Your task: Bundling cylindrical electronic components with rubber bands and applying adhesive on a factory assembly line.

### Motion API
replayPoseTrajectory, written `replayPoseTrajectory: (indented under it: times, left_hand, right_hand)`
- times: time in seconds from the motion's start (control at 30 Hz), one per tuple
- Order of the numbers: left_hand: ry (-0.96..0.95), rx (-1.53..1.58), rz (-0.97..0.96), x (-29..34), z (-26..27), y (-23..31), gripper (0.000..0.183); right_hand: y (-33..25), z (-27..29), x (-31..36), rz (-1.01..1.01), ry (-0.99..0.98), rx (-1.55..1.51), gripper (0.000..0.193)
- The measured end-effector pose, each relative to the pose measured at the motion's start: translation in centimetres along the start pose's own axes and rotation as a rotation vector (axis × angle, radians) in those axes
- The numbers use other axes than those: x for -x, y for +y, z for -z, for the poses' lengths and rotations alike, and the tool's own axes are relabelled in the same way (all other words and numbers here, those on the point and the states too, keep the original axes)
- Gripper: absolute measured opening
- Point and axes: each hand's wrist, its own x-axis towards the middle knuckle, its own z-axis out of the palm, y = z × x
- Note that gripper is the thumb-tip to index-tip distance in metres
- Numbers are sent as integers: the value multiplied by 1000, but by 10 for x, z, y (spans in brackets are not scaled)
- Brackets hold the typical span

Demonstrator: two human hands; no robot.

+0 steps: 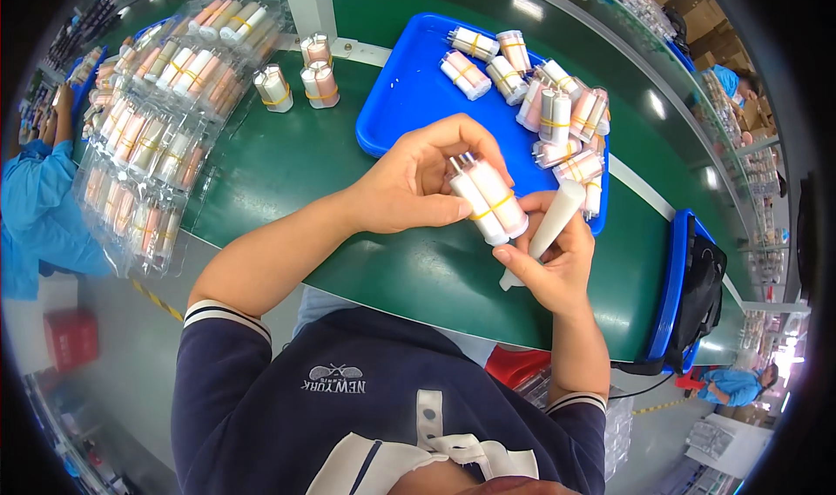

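My left hand (pixel 409 186) is closed around a bundle of white and pale pink tubes (pixel 489 201) held together by a yellow rubber band. Thin metal-coloured pins stick out of the bundle's upper end. In my right hand (pixel 562 273) lies a smooth white rod-shaped tool (pixel 557 218), slanting up to the right between thumb and fingers. My right fingertips also reach the bundle's lower right end. Both hands are above the green table, just in front of a blue tray (pixel 392 103) with several similar banded bundles (pixel 555 116) lying loosely in its right part.
Clear plastic blister packs (pixel 152 142) full of banded bundles are stacked at the left. Three bundles (pixel 320 86) stand left of the tray on the green table (pixel 261 181). A black bag (pixel 701 286) sits in a blue bin at the right. People in blue work farther off.
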Motion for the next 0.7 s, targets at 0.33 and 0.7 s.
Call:
replayPoseTrajectory:
  times: [0.33, 0.7]
  left_hand:
    - [210, -219, 215, 4, -21, 27, 30]
    - [359, -518, 327, -23, -41, 15, 31]
  right_hand:
    - [-1, 3, 4, -134, -6, -310, 24]
    - [7, 17, -2, -220, -39, -439, 39]
